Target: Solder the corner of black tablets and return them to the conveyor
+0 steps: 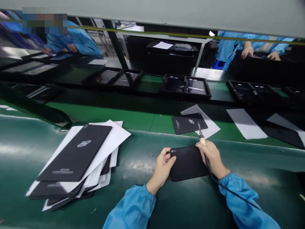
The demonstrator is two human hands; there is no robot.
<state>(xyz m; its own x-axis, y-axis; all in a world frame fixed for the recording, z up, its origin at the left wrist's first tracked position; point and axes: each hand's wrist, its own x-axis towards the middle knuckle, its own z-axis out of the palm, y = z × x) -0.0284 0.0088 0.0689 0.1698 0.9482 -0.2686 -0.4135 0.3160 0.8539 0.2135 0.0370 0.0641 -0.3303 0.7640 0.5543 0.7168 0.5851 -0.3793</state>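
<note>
A black tablet back cover [188, 163] lies on the dark green bench in front of me. My left hand [163, 167] grips its left edge, fingers curled over the corner. At the cover's top right corner my right hand [212, 156] is closed round a corded pen-like tool [200, 135] whose thin tip points up and away. The tool's black cable runs back along my right sleeve. A stack of black covers [76, 154] layered with white paper sheets sits to the left.
Another black cover on white paper [189, 123] lies on the green conveyor beyond. Black trays [185, 86] holding tablets ride the far belt. More white sheets [245, 122] lie to the right. Other people in blue sleeves work across the line.
</note>
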